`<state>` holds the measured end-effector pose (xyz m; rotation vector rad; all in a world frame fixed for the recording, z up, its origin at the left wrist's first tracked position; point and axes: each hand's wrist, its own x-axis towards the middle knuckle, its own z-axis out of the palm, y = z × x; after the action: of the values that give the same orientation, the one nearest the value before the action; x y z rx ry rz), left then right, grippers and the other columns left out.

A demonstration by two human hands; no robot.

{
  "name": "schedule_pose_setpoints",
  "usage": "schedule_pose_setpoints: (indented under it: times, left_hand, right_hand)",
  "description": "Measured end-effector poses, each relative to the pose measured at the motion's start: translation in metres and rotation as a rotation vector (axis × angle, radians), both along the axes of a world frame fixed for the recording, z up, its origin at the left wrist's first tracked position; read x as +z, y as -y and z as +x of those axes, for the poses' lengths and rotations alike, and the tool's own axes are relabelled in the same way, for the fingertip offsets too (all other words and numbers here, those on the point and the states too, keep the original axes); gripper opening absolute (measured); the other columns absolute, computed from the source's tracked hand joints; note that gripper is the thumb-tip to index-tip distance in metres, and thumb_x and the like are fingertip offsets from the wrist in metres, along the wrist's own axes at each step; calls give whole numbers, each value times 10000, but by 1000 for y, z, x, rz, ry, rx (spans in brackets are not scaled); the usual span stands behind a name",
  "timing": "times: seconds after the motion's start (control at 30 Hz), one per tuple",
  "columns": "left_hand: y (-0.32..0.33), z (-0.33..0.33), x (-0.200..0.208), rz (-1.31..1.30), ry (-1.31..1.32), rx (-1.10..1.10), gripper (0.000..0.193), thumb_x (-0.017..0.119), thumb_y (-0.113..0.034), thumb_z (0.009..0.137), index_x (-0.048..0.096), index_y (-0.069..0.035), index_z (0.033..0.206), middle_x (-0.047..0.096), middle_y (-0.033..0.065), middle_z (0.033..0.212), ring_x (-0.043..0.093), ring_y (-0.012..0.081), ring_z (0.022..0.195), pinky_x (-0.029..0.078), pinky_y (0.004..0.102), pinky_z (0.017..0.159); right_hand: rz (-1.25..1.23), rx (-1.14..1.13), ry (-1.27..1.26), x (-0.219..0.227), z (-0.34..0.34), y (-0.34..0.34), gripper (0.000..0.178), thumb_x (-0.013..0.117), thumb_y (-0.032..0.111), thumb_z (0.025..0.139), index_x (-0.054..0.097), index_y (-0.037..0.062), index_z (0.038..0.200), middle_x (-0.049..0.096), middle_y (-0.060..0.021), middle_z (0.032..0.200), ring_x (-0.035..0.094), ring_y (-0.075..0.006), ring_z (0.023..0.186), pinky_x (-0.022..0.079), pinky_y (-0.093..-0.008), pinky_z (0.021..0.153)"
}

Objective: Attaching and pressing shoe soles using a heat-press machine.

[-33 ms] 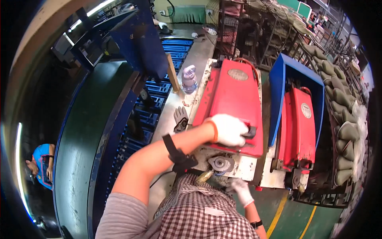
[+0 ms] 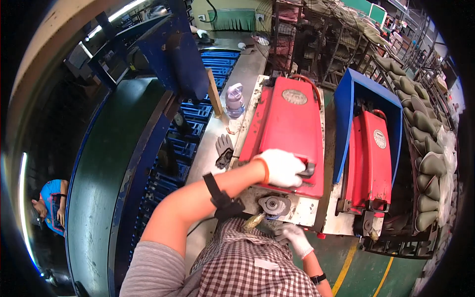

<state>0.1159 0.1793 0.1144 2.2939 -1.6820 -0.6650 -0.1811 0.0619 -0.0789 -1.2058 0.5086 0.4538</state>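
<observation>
My left hand (image 2: 281, 168), in a white glove, reaches across to the front of the nearer red machine cover (image 2: 292, 123). Its fingers are closed at the black handle (image 2: 308, 171) on the cover's front right. Below that front edge sits a round metal fitting (image 2: 273, 204) on the pale machine base. My right hand (image 2: 294, 237), also white-gloved, is low near my checked apron (image 2: 242, 262), just under the base. Its fingers are bent around something that I cannot make out. A yellowish wrapped piece (image 2: 253, 222) juts out between the apron and the fitting.
A second red machine (image 2: 373, 153) stands to the right under a blue hood (image 2: 371, 84). On the left ledge are a clear bottle (image 2: 235, 104) and a grey glove (image 2: 224, 146). A green conveyor belt (image 2: 104, 173) runs farther left, with another person (image 2: 53, 203) beyond it.
My left hand is slightly lower in the picture, along with the black handle and the cover's front edge. My right hand has shifted a little to the left.
</observation>
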Motion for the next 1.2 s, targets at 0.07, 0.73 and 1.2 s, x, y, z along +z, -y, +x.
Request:
schedule_pose_setpoints:
  times: [0.07,0.73,1.2]
  left_hand:
    - [-10,-15,-17,2,-49,56,393,609,-460,939,706,-109,1084,743,201,963,722,412,921,556,525,843]
    - [-10,-36,-82,83,60,137,405,581,-528,981,682,-148,1082,739,182,903,731,394,868,564,526,775]
    - [13,-57,-78,197,41,330,661,608,-716,886,770,-82,979,752,205,878,748,393,852,588,496,800]
  right_hand:
    - [165,157,-7,-2,14,-8,513,630,339,1064,548,19,1457,708,-160,1284,724,-220,1050,592,-348,901]
    - [566,-92,-242,25,31,51,406,644,336,1041,643,61,1340,588,-4,828,540,-113,720,440,-282,649]
    - [-1853,-808,-277,21,-146,288,304,608,182,1040,685,-75,1183,711,-239,1130,681,-359,1001,542,-433,923]
